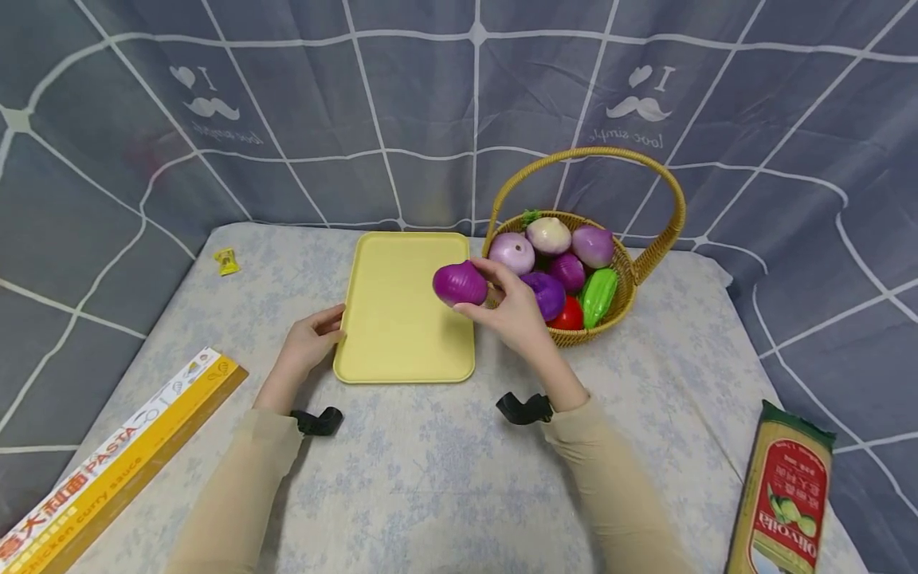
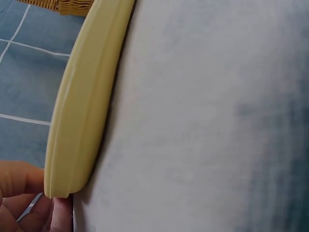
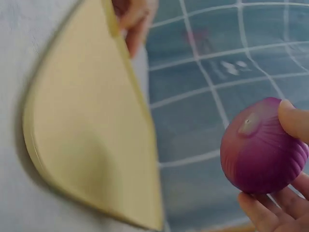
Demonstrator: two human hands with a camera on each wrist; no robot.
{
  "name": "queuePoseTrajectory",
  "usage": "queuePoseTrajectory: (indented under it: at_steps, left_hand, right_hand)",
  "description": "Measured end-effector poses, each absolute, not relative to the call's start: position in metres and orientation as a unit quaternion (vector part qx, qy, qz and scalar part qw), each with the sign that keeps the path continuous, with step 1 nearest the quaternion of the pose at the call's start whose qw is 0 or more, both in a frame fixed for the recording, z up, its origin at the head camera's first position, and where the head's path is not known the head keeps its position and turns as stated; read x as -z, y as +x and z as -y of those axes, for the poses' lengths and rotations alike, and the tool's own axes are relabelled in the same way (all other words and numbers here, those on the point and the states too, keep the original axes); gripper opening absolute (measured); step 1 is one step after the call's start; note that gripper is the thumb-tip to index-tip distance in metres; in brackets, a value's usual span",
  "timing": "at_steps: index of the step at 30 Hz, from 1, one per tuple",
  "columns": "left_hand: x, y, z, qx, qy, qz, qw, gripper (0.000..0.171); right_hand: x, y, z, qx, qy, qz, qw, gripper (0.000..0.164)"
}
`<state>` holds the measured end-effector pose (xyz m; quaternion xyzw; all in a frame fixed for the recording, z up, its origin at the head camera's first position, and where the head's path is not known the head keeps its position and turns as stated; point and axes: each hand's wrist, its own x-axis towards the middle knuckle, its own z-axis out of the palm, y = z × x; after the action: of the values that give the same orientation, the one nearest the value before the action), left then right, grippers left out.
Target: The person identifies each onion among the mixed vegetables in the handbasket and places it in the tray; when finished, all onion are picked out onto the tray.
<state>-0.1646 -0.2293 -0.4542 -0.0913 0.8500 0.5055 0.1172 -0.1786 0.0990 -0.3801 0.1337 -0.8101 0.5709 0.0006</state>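
Observation:
My right hand [image 1: 512,312] holds a purple onion [image 1: 460,284] between thumb and fingers, above the right side of a yellow tray [image 1: 402,375]. The right wrist view shows the onion [image 3: 263,150] from its smooth end, with the thumb on one side and fingertips on the other. At the tray's left edge, my left hand [image 1: 308,344] pinches the rim; in the left wrist view the tray's side [image 2: 84,111] runs up from those fingers [image 2: 21,179]. Part of the left hand's grip is hidden by the tray.
A wicker basket [image 1: 574,338] with a tall handle stands right of the tray, filled with toy vegetables, including a green one [image 1: 598,296]. A pasta box [image 1: 122,470] lies at left, a noodle packet [image 1: 785,494] at right, and a small yellow wrapper [image 1: 226,261] at back left.

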Motion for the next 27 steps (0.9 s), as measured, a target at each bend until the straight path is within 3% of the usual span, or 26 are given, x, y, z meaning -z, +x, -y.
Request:
queuePoseTrajectory:
  at_steps: [8,27]
  left_hand:
    - [0.451,-0.164,0.231,-0.498,-0.080,-0.855,0.120,0.055]
    - [0.453,-0.164,0.228,-0.512,-0.109,-0.841,0.133,0.056]
  right_hand:
    - [0.411,-0.211,-0.043,-0.591,0.123,0.794,-0.072,0.075]
    - [0.446,-0.248,0.015,-0.466,0.110,0.876,-0.050,0.075]
